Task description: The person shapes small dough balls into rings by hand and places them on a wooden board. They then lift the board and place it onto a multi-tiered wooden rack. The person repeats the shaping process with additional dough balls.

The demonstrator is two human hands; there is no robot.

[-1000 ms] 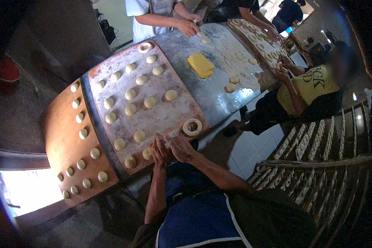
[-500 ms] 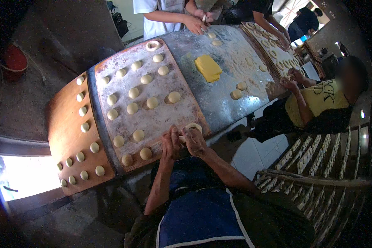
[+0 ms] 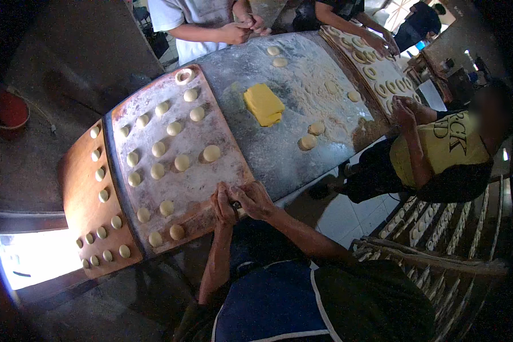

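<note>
My left hand (image 3: 224, 205) and my right hand (image 3: 255, 200) are together over the near right corner of a floured board (image 3: 196, 171). Both are closed, their fingers bent around a ring of dough that the hands now almost wholly hide. A dark gap shows between them. Pale round dough balls (image 3: 181, 163) lie in rough rows on the board to the left of and beyond my hands. At the board's far edge lies one dough ring (image 3: 184, 76).
A brown board (image 3: 81, 188) with more dough balls lies at left. Folded yellow plastic (image 3: 264, 105) and loose dough pieces (image 3: 307, 142) lie on the floury table (image 3: 279, 165). Co-workers' hands (image 3: 236, 33) work across the table and at right (image 3: 404, 111). Racks (image 3: 427, 259) stand lower right.
The view has shifted, so the table sits further left. The dough ring that showed beside my right hand is now hidden between my hands, which have drawn closer together.
</note>
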